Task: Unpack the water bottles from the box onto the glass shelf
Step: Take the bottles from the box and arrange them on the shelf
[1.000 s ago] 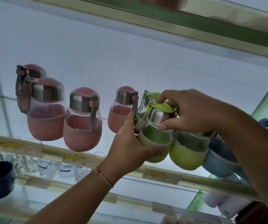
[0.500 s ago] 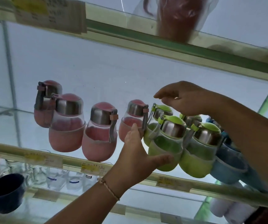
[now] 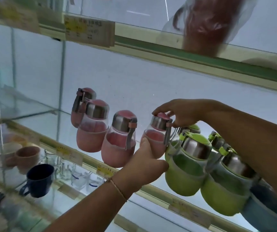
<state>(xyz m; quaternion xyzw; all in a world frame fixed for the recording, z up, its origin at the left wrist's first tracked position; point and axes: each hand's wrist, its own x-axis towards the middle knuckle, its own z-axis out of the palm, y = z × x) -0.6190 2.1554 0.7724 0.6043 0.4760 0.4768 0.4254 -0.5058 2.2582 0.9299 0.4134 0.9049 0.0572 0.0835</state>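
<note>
Glass shelf (image 3: 87, 162): I see it from below, with small bottles in a row along its front edge.
Pink bottle (image 3: 156, 139): rightmost of the pink ones, with a steel collar and a pink cap, held between both hands. I cannot tell whether its base rests on the glass.
Left hand (image 3: 144, 164): reaches up from below and is curled round the lower body of the pink bottle, its thumb lying toward the nearest green bottle (image 3: 184, 166).
Right hand (image 3: 181, 114): comes in from the right above the green bottles, and its fingertips pinch the pink bottle's cap.
Hands together: apart, one low and one high, on the same bottle.
Other pink bottles (image 3: 119, 139): three to the left, untouched.
Lower shelf: a dark blue mug (image 3: 39, 180) and clear glasses.
</note>
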